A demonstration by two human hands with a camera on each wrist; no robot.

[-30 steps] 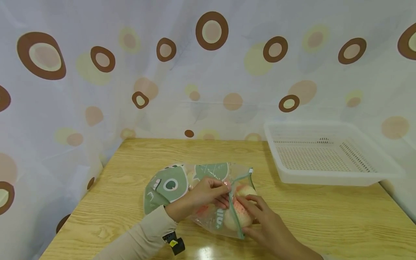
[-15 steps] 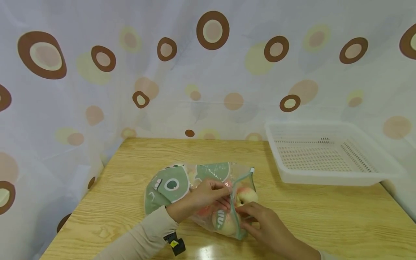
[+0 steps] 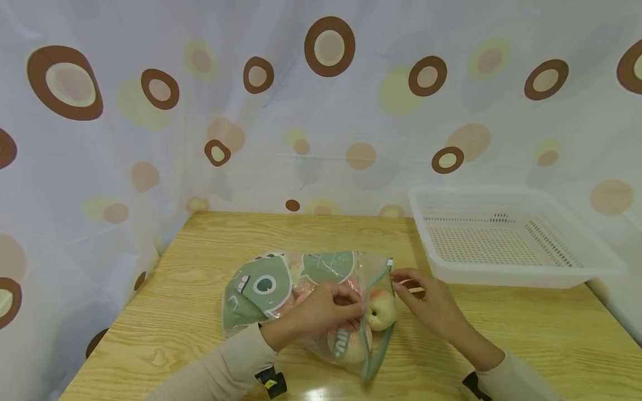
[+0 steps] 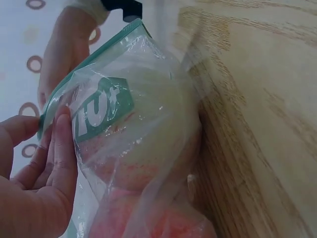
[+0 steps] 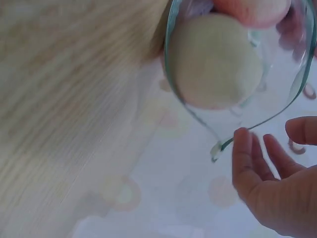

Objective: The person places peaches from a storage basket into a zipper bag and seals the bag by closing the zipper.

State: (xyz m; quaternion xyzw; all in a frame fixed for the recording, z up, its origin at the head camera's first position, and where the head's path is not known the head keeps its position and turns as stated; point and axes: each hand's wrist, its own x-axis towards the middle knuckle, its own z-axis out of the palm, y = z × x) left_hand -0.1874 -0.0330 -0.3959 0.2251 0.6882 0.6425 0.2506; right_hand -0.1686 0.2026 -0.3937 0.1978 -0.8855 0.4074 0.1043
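A clear zip bag [image 3: 328,266] with a green cartoon animal print lies on its side on the wooden table, several peaches inside. Its green-edged mouth gapes to the right, and one pale peach [image 3: 382,309] shows there. My left hand [image 3: 328,307] pinches the near layer of the mouth; in the left wrist view its thumb presses the green zip edge, fingers behind. My right hand [image 3: 435,303] is at the far end of the mouth, near the white slider [image 3: 389,262]. In the right wrist view, a fingertip [image 5: 242,135] touches the rim while the thumb stays apart.
A white perforated plastic basket [image 3: 506,271] stands at the table's back right, behind my right hand. A white curtain with brown and yellow spots [image 3: 321,139] hangs behind the wooden table [image 3: 241,228].
My right hand has moved away from the peaches, up and to the right along the mouth toward its slider end. The mouth gapes wider. My left hand has shifted slightly right.
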